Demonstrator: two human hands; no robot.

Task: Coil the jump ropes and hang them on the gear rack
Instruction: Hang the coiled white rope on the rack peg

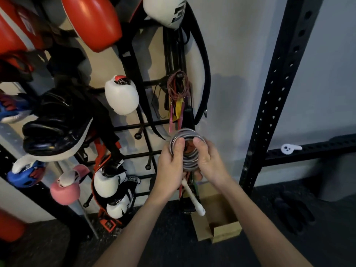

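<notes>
A grey jump rope (189, 158) is wound into a tight coil, held up in front of the black wire gear rack (134, 128). My left hand (170, 166) grips the coil's left side with the thumb on top. My right hand (209, 160) grips its right side. The rope's white handle (194, 199) hangs down below my hands. A thin red jump rope (178, 85) with pink handles hangs coiled on a rack peg above. Behind the grey coil another peg holds a black handle (187, 116).
Boxing gloves (121, 94) and red pads (94, 20) fill the rack at left. A black belt (204, 60) loops down the wall. A black perforated steel upright (277, 89) stands at right. A cardboard box (221, 222) sits on the dark floor.
</notes>
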